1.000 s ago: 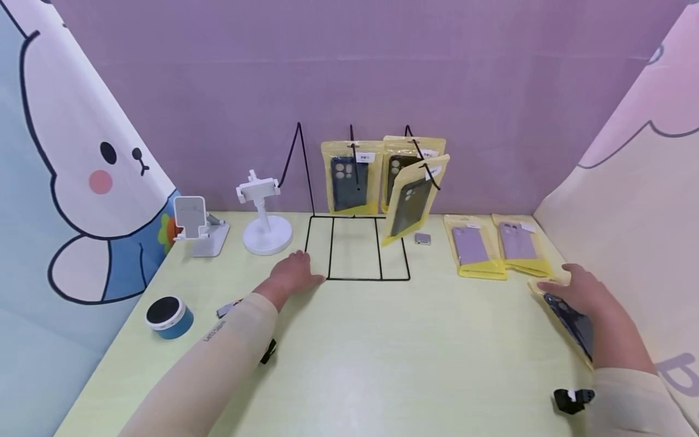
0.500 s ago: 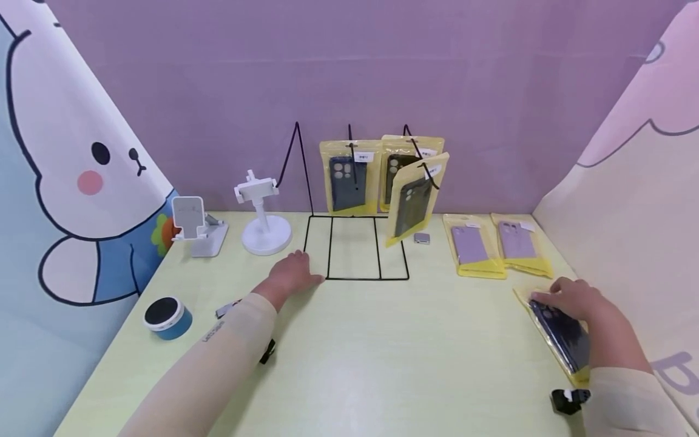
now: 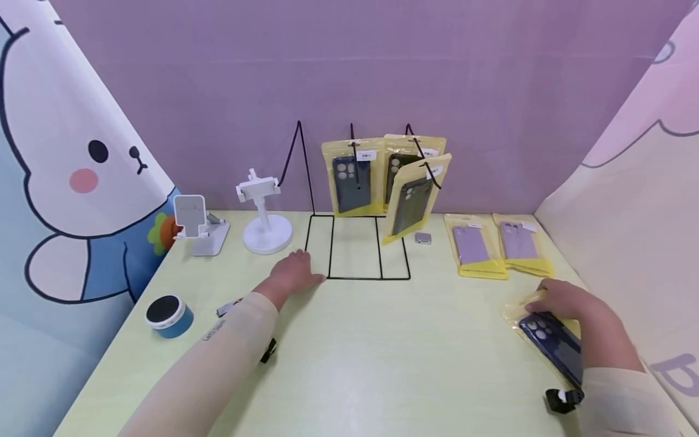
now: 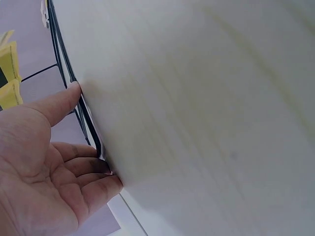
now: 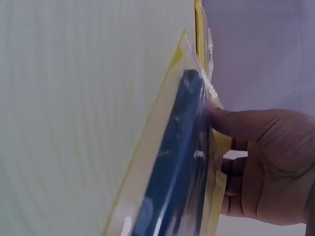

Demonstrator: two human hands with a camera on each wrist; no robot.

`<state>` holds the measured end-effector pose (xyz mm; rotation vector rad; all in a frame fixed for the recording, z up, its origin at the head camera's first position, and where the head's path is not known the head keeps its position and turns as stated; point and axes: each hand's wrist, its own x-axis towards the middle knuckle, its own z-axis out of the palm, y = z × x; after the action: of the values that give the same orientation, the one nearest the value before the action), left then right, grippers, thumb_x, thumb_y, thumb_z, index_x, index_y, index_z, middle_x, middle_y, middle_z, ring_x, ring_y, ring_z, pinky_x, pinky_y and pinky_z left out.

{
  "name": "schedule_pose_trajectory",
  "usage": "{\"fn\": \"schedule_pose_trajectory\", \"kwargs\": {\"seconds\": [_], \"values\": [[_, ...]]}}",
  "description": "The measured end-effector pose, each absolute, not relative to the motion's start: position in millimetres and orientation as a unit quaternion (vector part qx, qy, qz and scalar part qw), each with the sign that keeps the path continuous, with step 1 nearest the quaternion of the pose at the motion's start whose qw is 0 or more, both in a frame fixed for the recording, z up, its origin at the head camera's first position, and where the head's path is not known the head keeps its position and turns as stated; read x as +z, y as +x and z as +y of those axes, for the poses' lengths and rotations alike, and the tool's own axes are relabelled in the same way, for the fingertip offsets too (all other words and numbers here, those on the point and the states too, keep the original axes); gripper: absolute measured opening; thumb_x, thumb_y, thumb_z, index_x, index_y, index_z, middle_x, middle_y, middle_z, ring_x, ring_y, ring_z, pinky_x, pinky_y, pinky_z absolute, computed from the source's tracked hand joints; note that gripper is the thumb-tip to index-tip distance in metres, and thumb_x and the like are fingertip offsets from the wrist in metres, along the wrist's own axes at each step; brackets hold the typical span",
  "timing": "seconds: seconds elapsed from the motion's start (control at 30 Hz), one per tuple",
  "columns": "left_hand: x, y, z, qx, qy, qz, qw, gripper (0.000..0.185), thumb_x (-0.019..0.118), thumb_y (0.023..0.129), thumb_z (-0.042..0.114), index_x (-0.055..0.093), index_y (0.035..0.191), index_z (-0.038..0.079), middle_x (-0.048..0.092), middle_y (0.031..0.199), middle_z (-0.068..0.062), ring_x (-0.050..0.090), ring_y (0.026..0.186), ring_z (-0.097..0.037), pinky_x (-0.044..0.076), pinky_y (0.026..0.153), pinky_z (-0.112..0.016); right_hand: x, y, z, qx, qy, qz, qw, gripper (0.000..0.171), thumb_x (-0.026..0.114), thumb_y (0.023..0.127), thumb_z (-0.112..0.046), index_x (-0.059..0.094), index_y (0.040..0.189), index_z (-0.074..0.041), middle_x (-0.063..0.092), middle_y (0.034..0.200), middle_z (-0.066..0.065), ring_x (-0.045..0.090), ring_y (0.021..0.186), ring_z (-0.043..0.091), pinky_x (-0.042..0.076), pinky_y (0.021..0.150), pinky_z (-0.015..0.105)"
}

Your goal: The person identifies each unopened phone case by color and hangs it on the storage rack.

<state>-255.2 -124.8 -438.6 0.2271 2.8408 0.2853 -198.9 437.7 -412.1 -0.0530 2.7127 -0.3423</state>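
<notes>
My right hand [image 3: 568,306] grips a yellow packet with a dark blue phone case [image 3: 548,343] near the table's right edge; the packet is tilted up off the table. In the right wrist view the thumb and fingers [image 5: 256,162] pinch the packet [image 5: 172,162] from behind. My left hand [image 3: 292,273] lies flat on the table, its fingers straight against the front left corner of the black wire rack [image 3: 355,277]. The left wrist view shows those fingers [image 4: 59,103] touching the rack's wire [image 4: 74,83]. Three packets of dark cases [image 3: 352,176] hang on the rack.
Two packets with lilac cases [image 3: 474,247] lie flat right of the rack. A white phone stand [image 3: 264,212], a folding holder [image 3: 199,227] and a blue round speaker [image 3: 168,314] stand at the left. A small grey item [image 3: 422,238] lies behind the rack.
My right hand has drawn the blue case packet left and nearer to me, lifting its edge off the table. The left hand has stayed by the rack.
</notes>
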Motion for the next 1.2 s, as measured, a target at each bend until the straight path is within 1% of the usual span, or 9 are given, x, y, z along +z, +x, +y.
{"fn": "schedule_pose_trajectory", "kwargs": {"seconds": [0.1, 0.23, 0.33, 0.43, 0.53, 0.7, 0.87, 1.0, 1.2], "values": [[-439.0, -255.7, -124.8, 0.1, 0.079, 0.982, 0.137, 0.082, 0.059, 0.093, 0.052, 0.037, 0.144, -0.009, 0.04, 0.147, -0.028, 0.042, 0.134, -0.042, 0.042, 0.109, -0.052, -411.0, -198.1, 429.2, -0.134, -0.034, 0.971, 0.194, 0.047, 0.069, 0.089, -0.04, 0.058, 0.102, 0.004, 0.06, 0.086, 0.01, 0.054, 0.076, 0.021, 0.044, 0.065, 0.033], [-439.3, -256.1, -124.6, 0.099, 0.079, 0.983, 0.135, 0.081, 0.06, 0.093, 0.052, 0.039, 0.142, -0.009, 0.042, 0.145, -0.028, 0.044, 0.133, -0.041, 0.042, 0.108, -0.052, -410.5, -197.3, 413.9, -0.172, -0.068, 0.967, 0.177, 0.028, 0.067, 0.092, -0.03, 0.06, 0.097, -0.004, 0.057, 0.085, 0.005, 0.052, 0.075, 0.018, 0.042, 0.064, 0.03], [-439.6, -256.5, -124.6, 0.098, 0.078, 0.983, 0.135, 0.08, 0.06, 0.093, 0.052, 0.04, 0.141, -0.009, 0.042, 0.144, -0.028, 0.045, 0.132, -0.041, 0.043, 0.107, -0.052, -407.7, -197.7, 400.1, -0.203, -0.105, 0.961, 0.154, 0.016, 0.066, 0.093, -0.023, 0.059, 0.09, -0.009, 0.053, 0.079, 0.001, 0.048, 0.071, 0.015, 0.039, 0.061, 0.027], [-439.7, -256.7, -124.7, 0.097, 0.077, 0.983, 0.137, 0.08, 0.059, 0.093, 0.052, 0.039, 0.142, -0.009, 0.042, 0.145, -0.028, 0.045, 0.132, -0.041, 0.043, 0.107, -0.052, -403.4, -198.5, 386.3, -0.218, -0.135, 0.958, 0.131, 0.014, 0.066, 0.093, -0.021, 0.058, 0.088, -0.012, 0.051, 0.076, -0.001, 0.048, 0.068, 0.013, 0.038, 0.06, 0.026], [-439.4, -256.5, -124.5, 0.098, 0.075, 0.982, 0.139, 0.081, 0.059, 0.093, 0.052, 0.038, 0.143, -0.009, 0.041, 0.146, -0.028, 0.044, 0.133, -0.041, 0.043, 0.107, -0.052, -399.3, -198.7, 371.6, -0.227, -0.14, 0.956, 0.126, 0.014, 0.065, 0.094, -0.025, 0.058, 0.089, -0.014, 0.052, 0.076, -0.001, 0.05, 0.069, 0.014, 0.039, 0.06, 0.027], [-438.5, -256.0, -123.9, 0.099, 0.075, 0.982, 0.141, 0.082, 0.059, 0.093, 0.052, 0.038, 0.143, -0.008, 0.04, 0.147, -0.028, 0.043, 0.133, -0.042, 0.042, 0.108, -0.052, -393.5, -199.1, 344.7, -0.271, -0.153, 0.942, 0.124, 0.018, 0.062, 0.097, -0.033, 0.058, 0.095, -0.015, 0.057, 0.08, 0.001, 0.053, 0.072, 0.018, 0.043, 0.061, 0.029], [-438.4, -255.5, -123.4, 0.097, 0.078, 0.982, 0.14, 0.082, 0.059, 0.093, 0.053, 0.038, 0.143, -0.008, 0.039, 0.147, -0.028, 0.042, 0.134, -0.042, 0.042, 0.108, -0.052, -386.6, -201.7, 319.5, -0.343, -0.176, 0.916, 0.108, 0.016, 0.062, 0.097, -0.032, 0.06, 0.096, -0.016, 0.062, 0.086, 0.003, 0.058, 0.079, 0.02, 0.05, 0.067, 0.028], [-438.8, -255.8, -123.6, 0.096, 0.079, 0.983, 0.137, 0.081, 0.06, 0.092, 0.052, 0.04, 0.142, -0.008, 0.042, 0.145, -0.028, 0.044, 0.132, -0.041, 0.043, 0.107, -0.052, -382.6, -206.2, 301.3, -0.416, -0.202, 0.88, 0.107, 0.014, 0.062, 0.097, -0.027, 0.062, 0.095, -0.013, 0.063, 0.087, 0.007, 0.059, 0.079, 0.02, 0.054, 0.07, 0.03], [-439.0, -256.1, -124.9, 0.099, 0.08, 0.983, 0.133, 0.079, 0.061, 0.092, 0.052, 0.042, 0.14, -0.008, 0.044, 0.143, -0.027, 0.046, 0.13, -0.041, 0.044, 0.106, -0.052, -379.4, -212.1, 276.0, -0.508, -0.219, 0.828, 0.096, 0.016, 0.061, 0.098, -0.02, 0.06, 0.101, -0.003, 0.059, 0.089, 0.005, 0.054, 0.08, 0.021, 0.05, 0.07, 0.031]]}}
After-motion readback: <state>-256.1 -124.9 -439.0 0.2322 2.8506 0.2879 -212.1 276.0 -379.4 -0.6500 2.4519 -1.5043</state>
